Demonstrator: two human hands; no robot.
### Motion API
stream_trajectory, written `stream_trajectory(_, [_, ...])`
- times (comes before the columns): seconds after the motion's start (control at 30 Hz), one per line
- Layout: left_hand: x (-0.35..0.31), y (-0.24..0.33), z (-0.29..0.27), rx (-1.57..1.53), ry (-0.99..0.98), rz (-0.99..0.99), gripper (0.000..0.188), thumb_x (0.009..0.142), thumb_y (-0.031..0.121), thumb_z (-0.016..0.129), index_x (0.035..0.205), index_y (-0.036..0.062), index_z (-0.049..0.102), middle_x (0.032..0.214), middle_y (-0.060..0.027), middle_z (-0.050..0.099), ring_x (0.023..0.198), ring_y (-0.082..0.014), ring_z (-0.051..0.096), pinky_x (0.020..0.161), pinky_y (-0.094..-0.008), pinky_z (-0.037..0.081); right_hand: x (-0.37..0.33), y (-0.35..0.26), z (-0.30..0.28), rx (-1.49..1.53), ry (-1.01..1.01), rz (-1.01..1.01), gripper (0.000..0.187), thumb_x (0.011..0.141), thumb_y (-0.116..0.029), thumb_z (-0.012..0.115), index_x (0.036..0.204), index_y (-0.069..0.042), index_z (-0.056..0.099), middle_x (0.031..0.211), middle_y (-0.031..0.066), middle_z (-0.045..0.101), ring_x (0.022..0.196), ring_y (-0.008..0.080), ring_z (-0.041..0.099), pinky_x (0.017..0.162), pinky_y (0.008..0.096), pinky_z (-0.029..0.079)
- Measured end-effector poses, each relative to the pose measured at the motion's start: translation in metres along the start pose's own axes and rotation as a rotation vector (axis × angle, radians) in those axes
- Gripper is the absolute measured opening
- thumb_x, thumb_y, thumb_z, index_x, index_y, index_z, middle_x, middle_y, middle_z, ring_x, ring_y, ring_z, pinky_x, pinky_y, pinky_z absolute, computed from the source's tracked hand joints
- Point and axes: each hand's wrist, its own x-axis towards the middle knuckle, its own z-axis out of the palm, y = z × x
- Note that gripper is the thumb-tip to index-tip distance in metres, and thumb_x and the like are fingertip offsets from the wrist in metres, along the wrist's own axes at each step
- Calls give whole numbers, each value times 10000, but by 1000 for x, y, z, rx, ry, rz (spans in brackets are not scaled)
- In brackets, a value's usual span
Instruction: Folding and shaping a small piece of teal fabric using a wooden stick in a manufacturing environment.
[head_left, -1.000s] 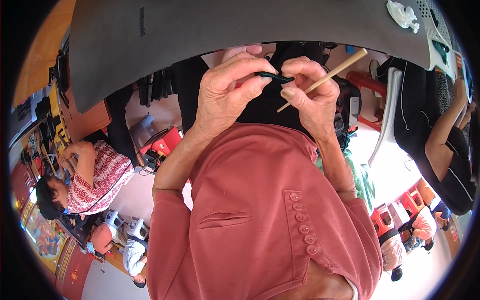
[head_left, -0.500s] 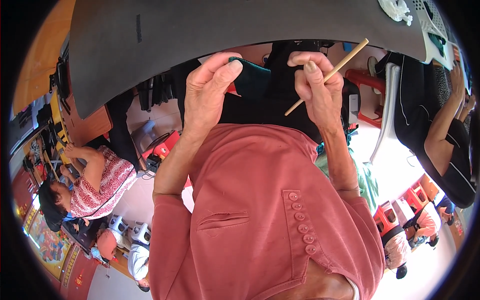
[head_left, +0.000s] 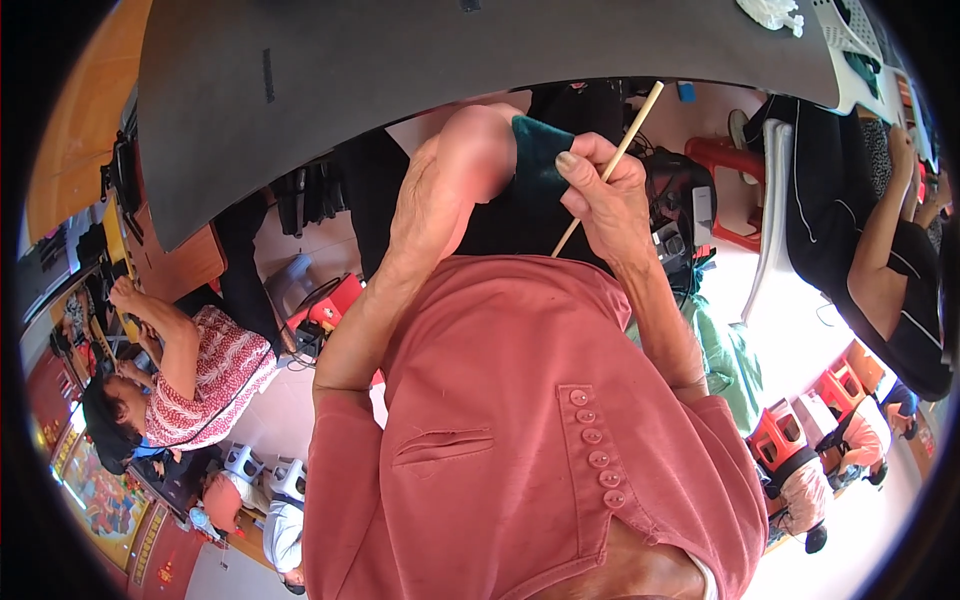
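Note:
A small dark green velvety cloth piece (head_left: 540, 152) is held up between my hands, just off the near edge of the black table. My left hand (head_left: 450, 180) is closed on the cloth's left side; a blur covers its fingertips. On the right side of the cloth, the thumb and forefinger of my right hand (head_left: 612, 205) pinch its edge. The same right hand also keeps a thin pale wooden stick (head_left: 637, 120) in its fingers, slanting with its upper end toward the table edge and its lower tip near my shirt.
The black tabletop (head_left: 400, 70) lies ahead, with a crumpled white bag (head_left: 772, 14) and a white plastic basket (head_left: 850, 70) at far right. Red stools (head_left: 728, 165) stand to the right. Other people sit on both sides, one in a patterned red top (head_left: 215, 375).
My right hand has moved left with the stick and now pinches the cloth's right edge. My left hand has shifted slightly right, and the cloth is turned and stretched between both.

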Motion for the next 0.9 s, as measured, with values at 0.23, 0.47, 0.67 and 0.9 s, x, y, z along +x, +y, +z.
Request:
stream_trajectory(0.23, [18,-21,-2,-77,40,-154,409,929,311,445,1104,-46,541,938,-125,634,892,-153,555,830,-293,419,4,-1,0,120,72,-23,48,888,-88,601,846,-68,587,631,-85,381,476,12,254,414,174,202])
stream_trajectory(0.47, [18,-39,-23,368,-382,-287,367,921,276,509,1154,-6,543,972,-115,617,846,-155,599,810,-275,448,14,-7,-14,313,268,-46,121,894,-145,589,795,-87,550,636,-41,445,512,36,414,380,158,225])
stream_trajectory(0.67, [7,-28,-7,-119,-185,-202,338,944,161,420,1231,-9,470,966,-122,595,849,-195,585,850,-341,463,10,-3,-37,331,338,-37,152,884,-114,593,754,-63,532,662,-16,457,528,39,396,381,151,213])
stream_trajectory(0.9, [8,-32,-14,163,-172,-100,256,856,-3,457,1039,41,631,846,25,541,771,-51,479,689,-206,400,8,2,-52,259,266,79,172,880,-108,595,742,-20,541,667,18,500,476,34,358,369,161,213])
